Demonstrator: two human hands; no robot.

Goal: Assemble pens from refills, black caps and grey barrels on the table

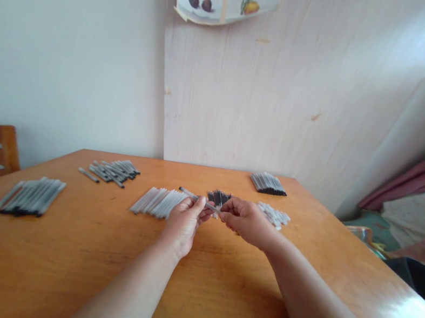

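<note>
My left hand (pixel 184 225) is closed around a slim clear pen (pixel 189 194) with a dark end pointing up and left. At its other end my right hand (pixel 246 221) has thumb and fingers pinched together. Whether a small part sits between those right fingertips is hidden. Just behind my left hand lies a row of clear pen barrels (pixel 153 202). Small black pen parts (pixel 218 198) lie beyond the two hands, and a heap of short whitish translucent pieces (pixel 274 216) is behind my right hand.
On the wooden table (pixel 98 248), black-ended pens lie in a row (pixel 29 195) at left and a loose pile (pixel 114 170) behind it. Another stack of pens (pixel 268 183) is at the back right. A wooden chair (pixel 5 144) stands left; a dark container (pixel 419 280) is beyond the right edge.
</note>
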